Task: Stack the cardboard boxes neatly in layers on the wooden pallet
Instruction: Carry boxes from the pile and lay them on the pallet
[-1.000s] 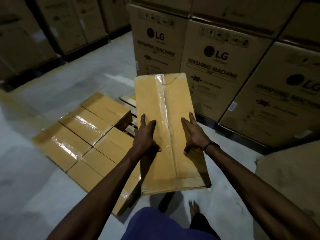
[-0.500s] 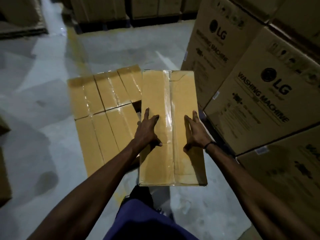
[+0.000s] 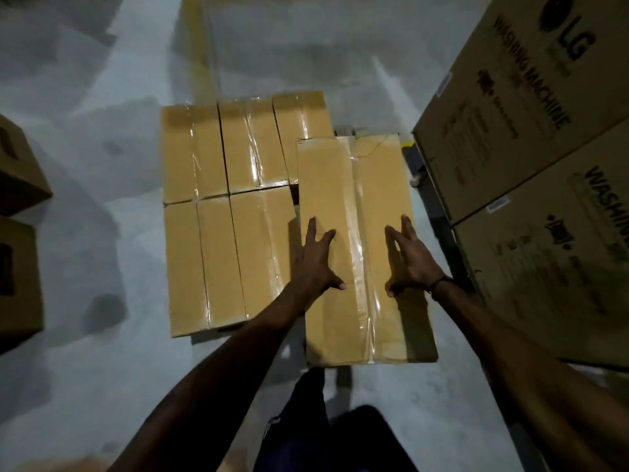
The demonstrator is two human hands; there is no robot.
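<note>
A long taped cardboard box (image 3: 326, 185) lies lengthwise under both my hands, at the right side of a flat layer of several similar taped boxes (image 3: 218, 253). My left hand (image 3: 315, 260) rests flat on the box's left half with its fingers straight. On the right half, my right hand (image 3: 410, 264) lies the same way, a dark band at its wrist. The box's near end sticks out closer to me than the layer's front edge. I cannot tell whether it rests down or hovers. The boxes hide the wooden pallet almost wholly.
Large washing machine cartons (image 3: 510, 114) stand stacked close on the right, one below (image 3: 551, 274) near my right arm. Two brown boxes (image 3: 17, 277) sit at the left edge. Grey concrete floor with a yellow line (image 3: 195, 46) surrounds the stack. My legs (image 3: 306, 420) are at the bottom.
I have turned left and stepped up to the stack. The box has come down from in front of me to the right side of the box layer, hands still flat on top.
</note>
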